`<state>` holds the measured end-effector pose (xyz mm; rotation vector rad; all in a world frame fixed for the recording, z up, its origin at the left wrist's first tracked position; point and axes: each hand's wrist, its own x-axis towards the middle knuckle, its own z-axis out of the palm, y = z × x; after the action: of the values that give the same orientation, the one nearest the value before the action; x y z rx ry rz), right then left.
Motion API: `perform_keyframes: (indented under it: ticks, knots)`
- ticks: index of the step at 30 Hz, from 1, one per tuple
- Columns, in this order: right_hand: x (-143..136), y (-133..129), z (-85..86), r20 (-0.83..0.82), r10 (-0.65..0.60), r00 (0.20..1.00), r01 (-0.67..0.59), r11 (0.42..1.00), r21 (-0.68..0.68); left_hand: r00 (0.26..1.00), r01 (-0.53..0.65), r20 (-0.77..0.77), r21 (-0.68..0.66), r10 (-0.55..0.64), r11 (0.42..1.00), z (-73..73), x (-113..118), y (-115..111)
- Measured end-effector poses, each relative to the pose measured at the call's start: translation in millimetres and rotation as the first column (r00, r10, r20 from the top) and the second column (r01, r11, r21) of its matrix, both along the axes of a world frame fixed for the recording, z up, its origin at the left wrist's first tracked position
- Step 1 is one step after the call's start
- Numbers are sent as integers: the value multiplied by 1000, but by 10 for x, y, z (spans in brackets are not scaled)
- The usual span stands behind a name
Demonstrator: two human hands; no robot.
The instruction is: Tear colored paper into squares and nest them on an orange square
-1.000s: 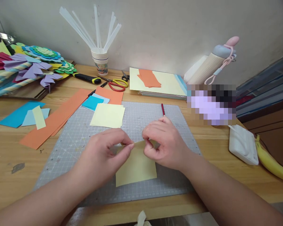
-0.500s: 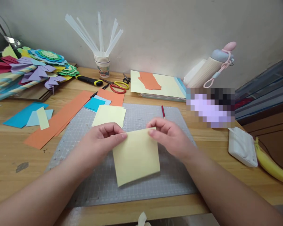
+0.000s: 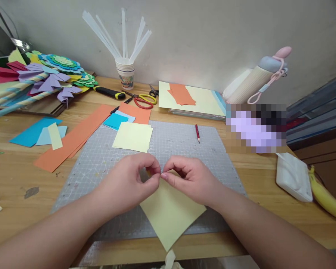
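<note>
The counter (image 3: 14, 179) under me is smooth, pale wood with a long grain. On it lies the mat (image 3: 95, 179), flat, grey and ruled with a fine white grid. Long orange strips (image 3: 72, 144) of matte paper overlap at its left edge. My sheet (image 3: 173, 216) is plain pale-yellow paper, straight-edged, and near it on the mat sits a stack (image 3: 133, 136) of similar yellow squares. Smallest is the pencil (image 3: 197, 133), slim and dark red.

Half a second ago I held the sheet by its top edge, my hands apart; now it is turned into a diamond, one corner pointing down at me, and my hands have come together.

My left hand (image 3: 137, 177) and right hand (image 3: 190, 179) both pinch the sheet's far corner, fingertips meeting, and the rest spreads below them, towards me, over the mat.
</note>
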<state>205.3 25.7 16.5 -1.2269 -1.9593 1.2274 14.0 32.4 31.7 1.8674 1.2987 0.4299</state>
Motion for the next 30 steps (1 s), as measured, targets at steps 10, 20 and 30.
perform_keyframes:
  ticks: [10, 20, 30]
  knots:
    - [108, 97, 85, -274, -211, 938, 193, 977, -90, 996, -85, -10, 36, 85, 996, 78, -45, 33]
    - [374, 332, 131, -484, -531, 695, 484, 844, -231, 960, -227, 133, -136, 245, 964, 132, -84, 101]
    - [184, 201, 32, -545, -529, 650, 561, 818, -126, 916, -6, 373, -359, 149, 933, -59, -10, 51]
